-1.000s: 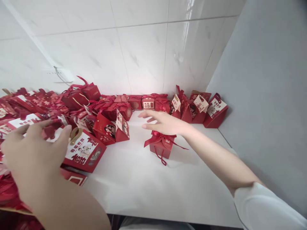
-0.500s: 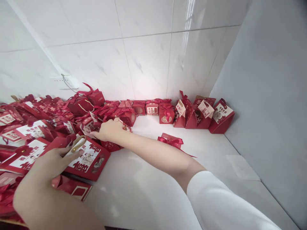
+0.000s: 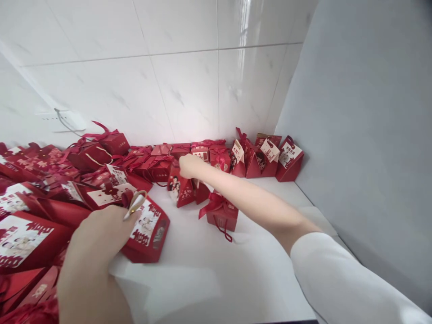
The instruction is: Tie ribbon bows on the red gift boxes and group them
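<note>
Head view, taking in a tiled wall (image 3: 182, 85), a white table (image 3: 209, 274), a pile of red boxes (image 3: 97, 182) along the left and a low row of boxes (image 3: 221, 157) against the wall. With the left hand (image 3: 103, 231), grasping the strap (image 3: 139, 202) of a large picture box (image 3: 147, 227) at the pile's right edge; with the right hand (image 3: 191, 166), clenching the top of a smaller box (image 3: 180, 191) mid-table, beside a second small box (image 3: 202, 192) and near a bow-tied box (image 3: 222, 218). Unable to tell exactly where the hidden right fingertips press.

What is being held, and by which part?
Left hand: windowed box, at its top. Right hand: photo box, at its top; whether the adjoining box too, unclear.
</note>
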`<act>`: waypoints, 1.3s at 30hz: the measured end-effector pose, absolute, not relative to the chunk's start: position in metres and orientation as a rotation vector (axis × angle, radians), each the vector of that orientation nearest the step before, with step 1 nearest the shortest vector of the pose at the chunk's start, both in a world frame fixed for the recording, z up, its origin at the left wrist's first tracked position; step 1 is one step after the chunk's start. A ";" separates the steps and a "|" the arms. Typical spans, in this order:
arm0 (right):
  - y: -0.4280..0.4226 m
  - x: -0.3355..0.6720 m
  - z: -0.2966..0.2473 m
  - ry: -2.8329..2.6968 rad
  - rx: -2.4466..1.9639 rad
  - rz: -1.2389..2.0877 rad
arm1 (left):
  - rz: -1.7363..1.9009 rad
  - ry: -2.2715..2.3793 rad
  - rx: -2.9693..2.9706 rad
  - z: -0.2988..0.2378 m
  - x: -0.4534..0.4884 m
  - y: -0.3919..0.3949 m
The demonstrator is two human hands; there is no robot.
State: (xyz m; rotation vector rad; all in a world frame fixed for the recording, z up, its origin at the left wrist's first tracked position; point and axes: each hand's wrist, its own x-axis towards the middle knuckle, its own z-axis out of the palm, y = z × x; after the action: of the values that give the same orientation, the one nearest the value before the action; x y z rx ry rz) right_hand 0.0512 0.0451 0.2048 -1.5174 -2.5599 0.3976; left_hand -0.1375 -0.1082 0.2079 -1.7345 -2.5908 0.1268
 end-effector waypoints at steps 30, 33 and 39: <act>0.053 0.089 0.162 -2.141 -1.622 0.075 | -1.636 -1.859 -1.609 0.068 -0.087 -0.004; 0.048 0.092 0.159 -2.094 -1.692 0.121 | -1.638 -2.063 -1.580 0.045 -0.079 -0.009; 0.048 0.106 0.155 -2.086 -1.659 0.229 | -1.606 -2.225 -1.649 0.041 -0.079 -0.008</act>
State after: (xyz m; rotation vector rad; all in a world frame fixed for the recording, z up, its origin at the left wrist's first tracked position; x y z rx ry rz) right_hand 0.1061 0.0482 0.1547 -1.6587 -2.0859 0.2290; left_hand -0.0786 -0.0084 0.0412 -1.6489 -2.2247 -1.6060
